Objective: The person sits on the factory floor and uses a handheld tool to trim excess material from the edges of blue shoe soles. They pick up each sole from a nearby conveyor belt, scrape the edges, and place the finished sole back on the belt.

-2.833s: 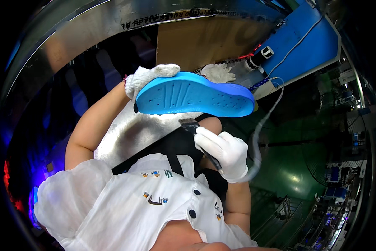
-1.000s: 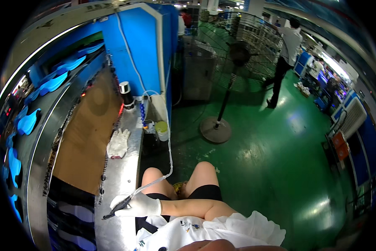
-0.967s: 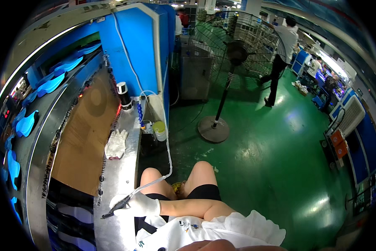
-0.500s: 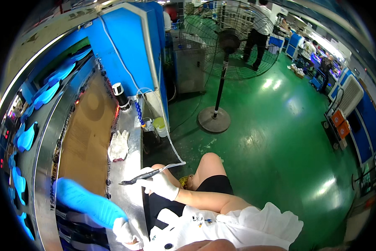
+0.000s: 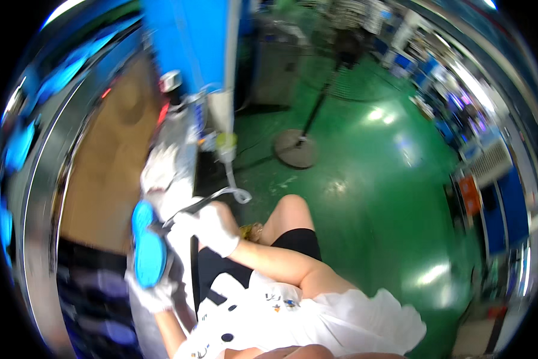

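Note:
In my gloved left hand (image 5: 152,294) is a blue shoe sole (image 5: 150,258), held at the metal ledge with its blue face up. The picture is blurred, and my fingers are partly hidden by the sole. My right hand (image 5: 212,230), also in a white glove, is closed around a black pen-like tool (image 5: 198,205) with a pale hose (image 5: 240,194) at its rear. The tool's tip points left, close to the sole; whether they touch I cannot tell. A loose white glove (image 5: 160,167) lies on the ledge just beyond the sole.
Left of me runs a belt with a brown board (image 5: 104,161); dark blurred items (image 5: 101,287) sit nearer. Blue soles (image 5: 20,146) line the far-left rack. Ahead stand a black-and-white cylinder (image 5: 171,84), a yellow-green-topped container (image 5: 226,143), a blue machine (image 5: 188,42) and a floor fan (image 5: 296,149).
My left hand has brought the sole up and inward, from flat over the belt to beside the tool. My right hand has shifted left with the tool. The view has swung and blurred.

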Tool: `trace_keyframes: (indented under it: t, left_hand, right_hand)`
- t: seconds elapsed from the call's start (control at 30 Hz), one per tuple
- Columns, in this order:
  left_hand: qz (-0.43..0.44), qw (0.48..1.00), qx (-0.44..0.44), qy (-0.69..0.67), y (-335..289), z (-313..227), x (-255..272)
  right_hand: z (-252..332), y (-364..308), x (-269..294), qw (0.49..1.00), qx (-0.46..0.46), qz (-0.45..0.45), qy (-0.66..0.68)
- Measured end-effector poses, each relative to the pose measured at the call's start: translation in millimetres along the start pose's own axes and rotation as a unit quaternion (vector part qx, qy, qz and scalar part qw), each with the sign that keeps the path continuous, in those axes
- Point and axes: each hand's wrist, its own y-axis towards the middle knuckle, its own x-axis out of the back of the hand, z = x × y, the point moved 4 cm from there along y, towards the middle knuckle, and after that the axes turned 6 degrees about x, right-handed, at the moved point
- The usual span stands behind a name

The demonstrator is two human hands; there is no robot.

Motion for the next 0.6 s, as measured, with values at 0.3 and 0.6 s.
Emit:
trace_keyframes:
  t: [0.3,0.6]
  left_hand:
    - [0.176,0.94,0.208,-0.206,-14.1,62.5,-72.0]
    - [0.242,0.96,0.053,-0.13,-22.1,53.1,-98.0]
  right_hand:
    - [-59.3,-7.1,12.6,0.999,-0.034,0.014,-0.031]
    - [54.4,-31.4,-40.4,0.853,0.326,0.244,-0.326]
